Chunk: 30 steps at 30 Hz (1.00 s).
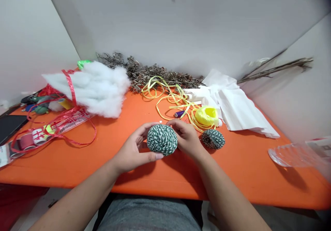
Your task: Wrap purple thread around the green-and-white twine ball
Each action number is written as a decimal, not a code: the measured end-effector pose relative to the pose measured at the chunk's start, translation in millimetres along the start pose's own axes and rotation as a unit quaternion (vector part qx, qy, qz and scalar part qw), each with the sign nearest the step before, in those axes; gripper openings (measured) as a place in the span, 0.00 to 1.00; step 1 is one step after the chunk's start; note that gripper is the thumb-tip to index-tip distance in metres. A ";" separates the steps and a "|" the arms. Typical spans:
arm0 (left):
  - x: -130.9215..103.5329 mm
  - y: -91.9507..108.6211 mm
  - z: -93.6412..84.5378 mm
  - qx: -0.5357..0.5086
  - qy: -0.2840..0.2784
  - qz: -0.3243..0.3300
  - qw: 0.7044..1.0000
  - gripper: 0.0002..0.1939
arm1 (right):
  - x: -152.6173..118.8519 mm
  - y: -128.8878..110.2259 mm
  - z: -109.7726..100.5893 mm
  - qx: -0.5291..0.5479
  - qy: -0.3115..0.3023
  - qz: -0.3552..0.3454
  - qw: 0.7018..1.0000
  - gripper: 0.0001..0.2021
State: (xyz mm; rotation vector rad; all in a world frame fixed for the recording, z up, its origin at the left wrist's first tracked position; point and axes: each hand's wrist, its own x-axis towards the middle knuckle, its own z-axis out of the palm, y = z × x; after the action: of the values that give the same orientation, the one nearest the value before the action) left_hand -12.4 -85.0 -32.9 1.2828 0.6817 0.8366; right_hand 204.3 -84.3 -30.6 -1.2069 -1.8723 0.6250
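A ball of green and white twisted yarn (162, 139) is held up over the front middle of the orange table (103, 170). My left hand (134, 148) grips it from the left, thumb along its lower edge and fingers behind. At the ball's right side is my right hand (186, 137), its fingers curled in against the back; the fingertips are partly hidden, so what they pinch does not show. A second, smaller green and white yarn ball (213, 139) rests on the table just right of my right hand.
White stuffing (100, 86) and red ribbon (69, 86) lie at the left, near packaged thread spools (27, 141). Dried twigs (160, 74) line the wall. Yellow ribbon (207, 115), a purple spool (179, 114) and white sheets (238, 106) lie right of centre, a clear plastic container (292, 155) farther right.
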 end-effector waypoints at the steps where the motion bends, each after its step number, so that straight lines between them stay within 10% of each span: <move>1: 1.2 -0.4 -0.5 -0.017 0.017 0.008 1.000 0.38 | -0.1 -0.4 1.2 -0.012 -0.004 -0.005 1.000 0.08; 17: 14.3 4.6 -4.6 -0.174 0.199 -0.070 0.962 0.23 | -8.7 -20.2 12.6 -0.187 -0.058 -0.076 0.978 0.09; 30: 19.1 -5.1 -5.1 -0.125 0.195 -0.109 0.967 0.28 | -11.3 -38.9 0.4 -0.264 -0.093 -0.149 0.948 0.11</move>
State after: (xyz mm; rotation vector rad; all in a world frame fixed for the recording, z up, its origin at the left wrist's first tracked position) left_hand -5.5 -66.6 -38.4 0.8056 0.9761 0.9685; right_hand 186.6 -111.0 -5.7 -1.1753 -2.4200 0.0660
